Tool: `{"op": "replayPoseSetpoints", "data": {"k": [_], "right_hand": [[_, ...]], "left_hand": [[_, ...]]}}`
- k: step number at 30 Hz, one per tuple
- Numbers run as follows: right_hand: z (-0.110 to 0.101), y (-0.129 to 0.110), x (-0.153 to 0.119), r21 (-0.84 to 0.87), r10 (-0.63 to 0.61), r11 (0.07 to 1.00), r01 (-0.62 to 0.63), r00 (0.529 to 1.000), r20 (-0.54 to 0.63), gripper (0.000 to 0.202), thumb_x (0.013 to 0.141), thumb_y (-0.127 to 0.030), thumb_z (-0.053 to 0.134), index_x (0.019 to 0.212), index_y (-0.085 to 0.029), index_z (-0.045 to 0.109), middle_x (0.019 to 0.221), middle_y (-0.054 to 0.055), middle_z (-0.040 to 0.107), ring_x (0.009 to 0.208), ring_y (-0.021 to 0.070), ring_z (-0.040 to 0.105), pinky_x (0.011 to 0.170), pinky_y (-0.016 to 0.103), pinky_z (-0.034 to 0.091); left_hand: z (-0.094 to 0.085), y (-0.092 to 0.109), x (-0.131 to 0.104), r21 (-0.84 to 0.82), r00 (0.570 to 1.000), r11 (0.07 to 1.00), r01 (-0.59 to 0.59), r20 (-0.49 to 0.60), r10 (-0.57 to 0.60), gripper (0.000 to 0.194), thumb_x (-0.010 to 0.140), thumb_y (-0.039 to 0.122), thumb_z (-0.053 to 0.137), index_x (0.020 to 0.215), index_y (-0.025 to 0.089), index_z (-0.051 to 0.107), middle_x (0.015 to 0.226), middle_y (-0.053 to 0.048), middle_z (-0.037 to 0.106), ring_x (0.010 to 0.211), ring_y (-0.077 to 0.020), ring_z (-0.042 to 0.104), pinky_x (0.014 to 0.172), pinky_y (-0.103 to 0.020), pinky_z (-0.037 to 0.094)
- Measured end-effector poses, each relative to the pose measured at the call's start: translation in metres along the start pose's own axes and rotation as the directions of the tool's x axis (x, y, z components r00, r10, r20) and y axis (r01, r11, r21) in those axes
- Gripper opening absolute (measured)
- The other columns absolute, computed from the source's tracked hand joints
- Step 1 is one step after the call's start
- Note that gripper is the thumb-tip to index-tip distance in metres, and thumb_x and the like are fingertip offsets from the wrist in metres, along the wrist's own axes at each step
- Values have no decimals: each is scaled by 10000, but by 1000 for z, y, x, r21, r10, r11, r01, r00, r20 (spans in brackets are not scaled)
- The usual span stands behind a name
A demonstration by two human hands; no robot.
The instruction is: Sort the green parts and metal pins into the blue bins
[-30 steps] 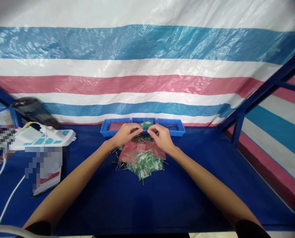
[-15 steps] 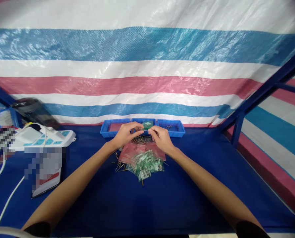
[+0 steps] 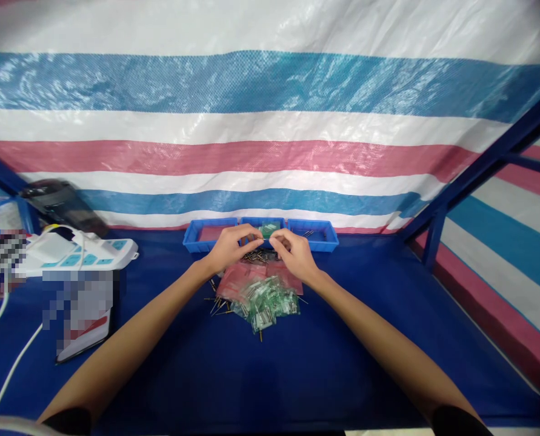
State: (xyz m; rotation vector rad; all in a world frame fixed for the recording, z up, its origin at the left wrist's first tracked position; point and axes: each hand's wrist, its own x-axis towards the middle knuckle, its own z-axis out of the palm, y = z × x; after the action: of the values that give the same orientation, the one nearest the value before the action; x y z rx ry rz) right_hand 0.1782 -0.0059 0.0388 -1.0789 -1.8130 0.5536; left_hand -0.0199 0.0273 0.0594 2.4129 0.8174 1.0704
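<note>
My left hand is closed, thumb and fingertips pinching a small thin metal rod. Facing it, my right hand pinches at the rod's other end; its fingertips nearly meet those of the left. Both hands hover above a heap of loose thin rods, some dark, some brass-coloured. Pink plastic bags lie below the hands, partly covered by a pile of clear-green packets with small silvery pieces inside. Exactly what kind of rod I hold is too small to make out.
Behind my hands stand a left blue bin with pink bags, a middle blue bin with a green packet, and a right blue bin with a few rods. A white power strip and a phone-like object lie at left.
My fingertips have shifted slightly and the right hand has moved a little to the left, closer to the left fingertips. Everything on the table stays put.
</note>
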Motion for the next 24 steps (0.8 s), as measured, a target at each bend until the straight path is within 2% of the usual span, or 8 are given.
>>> {"op": "replayPoseSetpoints", "data": {"k": [4, 16, 21, 24], "right_hand": [[1, 3, 0, 44, 2, 999, -1, 1000, -26, 135, 884, -306, 569, 972, -207, 591, 765, 6, 637, 599, 130, 585, 594, 261, 484], [1, 1, 1, 40, 0, 999, 0, 1000, -5, 61, 880, -264, 563, 871, -208, 587, 813, 20, 648, 678, 144, 619, 615, 263, 496], [-1, -2, 0, 78, 12, 997, -10, 1000, -28, 162, 933, -331, 481, 865, -204, 556, 716, 0, 599, 582, 125, 578, 591, 253, 480], [-2, -2, -1, 92, 4, 996, -2, 1000, -22, 250, 965, -371, 414, 819, -203, 529, 664, -10, 559, 541, 115, 556, 580, 246, 466]], "left_hand": [[-1, 1, 1, 9, 999, 1000, 20, -37, -20, 207, 896, 338, 568, 869, 154, 661, 795, -24, 665, 619, -91, 559, 601, -208, 456], [-1, 6, 1, -17, 997, 999, 45, -56, -46, 280, 906, 385, 535, 819, 152, 665, 736, -25, 672, 595, -101, 581, 579, -215, 474], [0, 3, 0, -86, 993, 993, 87, -67, -93, 268, 871, 378, 593, 1020, 160, 635, 882, -45, 687, 662, -111, 612, 614, -220, 504], [1, 2, -1, -86, 996, 994, 68, -49, -72, 322, 851, 368, 628, 1102, 167, 618, 954, -60, 677, 684, -105, 608, 615, -212, 505]]}}
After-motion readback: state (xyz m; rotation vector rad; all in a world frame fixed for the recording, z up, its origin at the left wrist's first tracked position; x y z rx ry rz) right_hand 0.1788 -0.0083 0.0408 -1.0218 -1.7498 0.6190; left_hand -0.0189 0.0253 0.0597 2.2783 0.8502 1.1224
